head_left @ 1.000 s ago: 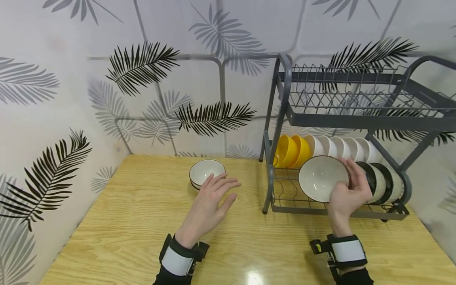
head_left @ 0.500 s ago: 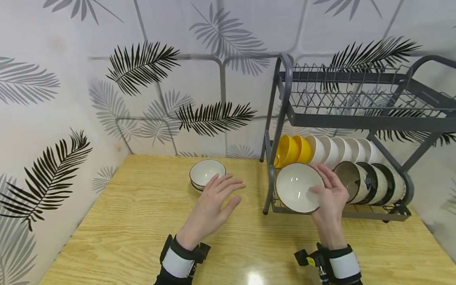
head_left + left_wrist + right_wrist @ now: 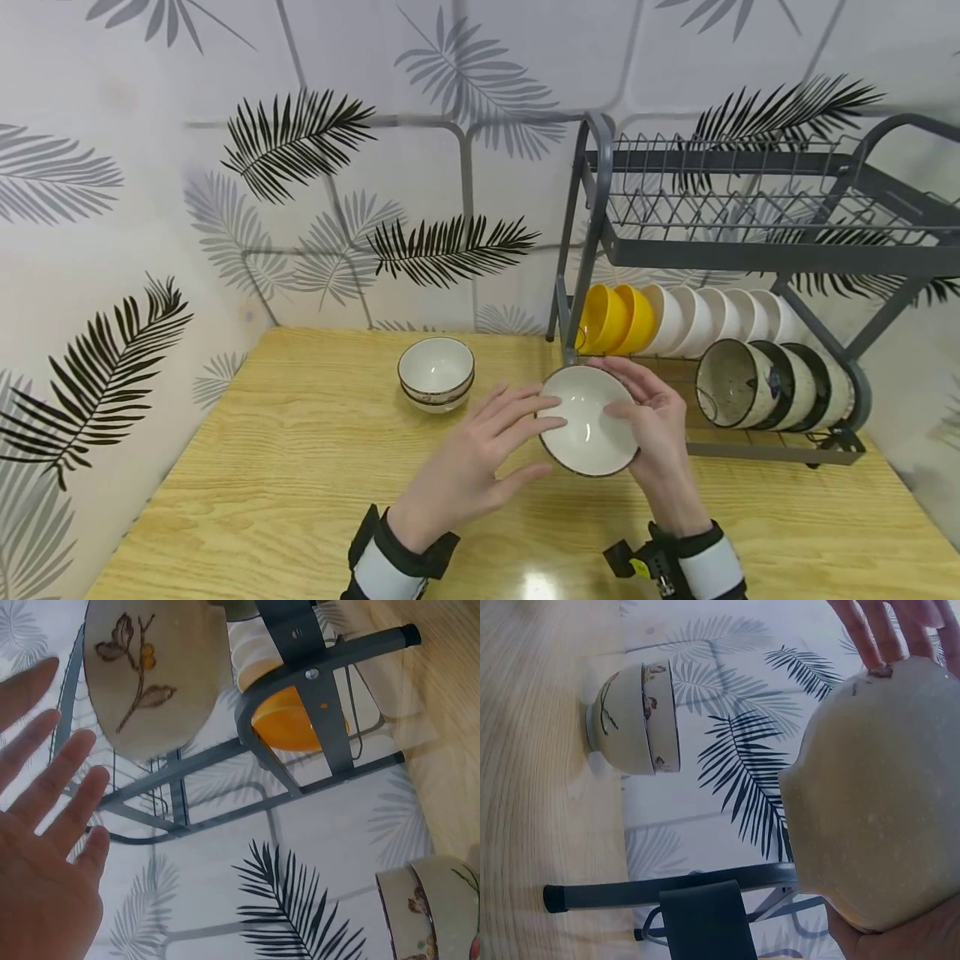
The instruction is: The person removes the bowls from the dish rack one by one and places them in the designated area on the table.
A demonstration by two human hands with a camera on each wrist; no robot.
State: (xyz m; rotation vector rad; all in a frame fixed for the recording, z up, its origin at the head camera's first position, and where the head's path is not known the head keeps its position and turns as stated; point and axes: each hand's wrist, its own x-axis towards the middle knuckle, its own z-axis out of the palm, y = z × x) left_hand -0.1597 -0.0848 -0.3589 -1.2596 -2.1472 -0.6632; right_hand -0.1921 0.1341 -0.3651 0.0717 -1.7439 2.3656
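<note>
My right hand [image 3: 656,425] grips a white bowl [image 3: 588,429] with a dark rim, thumb inside and fingers behind it. The bowl is tilted so its inside faces the head view. A brown branch-and-leaf pattern shows on the outside of this bowl [image 3: 154,675] in the left wrist view. My left hand [image 3: 480,458] has its fingers spread, the fingertips overlapping the bowl's left rim in the head view; the left wrist view shows them just beside its wall. Two nested bowls [image 3: 437,375] of the same look stand on the table, left of the held one.
A dark grey two-tier dish rack [image 3: 750,254] stands at the right. Its lower tier holds yellow bowls [image 3: 603,321], several white bowls [image 3: 693,321] and speckled bowls [image 3: 738,383]. The wooden table [image 3: 285,483] meets a leaf-patterned wall [image 3: 420,167] at the back.
My right hand has carried the bowl left and toward me, away from the rack, uncovering the speckled bowls. My left hand has moved right, up to the bowl's rim.
</note>
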